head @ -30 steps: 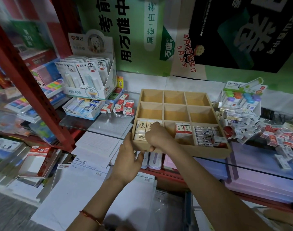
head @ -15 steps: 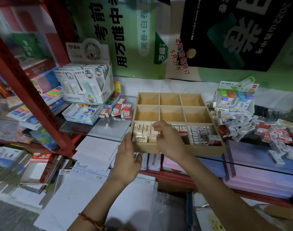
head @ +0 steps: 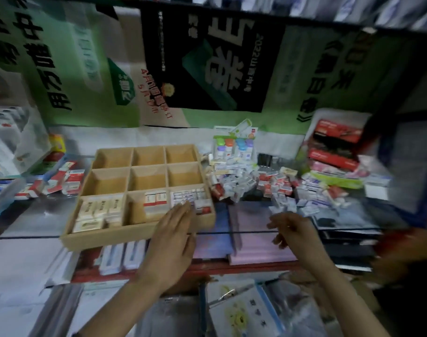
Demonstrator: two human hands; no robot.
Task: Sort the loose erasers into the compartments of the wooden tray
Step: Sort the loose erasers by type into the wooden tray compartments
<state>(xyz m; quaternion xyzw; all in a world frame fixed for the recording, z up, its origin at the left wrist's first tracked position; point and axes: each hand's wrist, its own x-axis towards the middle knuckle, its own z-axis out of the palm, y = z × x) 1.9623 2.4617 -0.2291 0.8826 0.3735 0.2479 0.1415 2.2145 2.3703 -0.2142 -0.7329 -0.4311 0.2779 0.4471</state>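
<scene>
Left grip (head: 173, 235) flat over wooden tray (head: 105, 235)

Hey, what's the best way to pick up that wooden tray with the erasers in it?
Grip the wooden tray by its left and right outer walls, toward the near end, coming in from both sides: only the near row holds erasers, so the weight probably sits there.
</scene>
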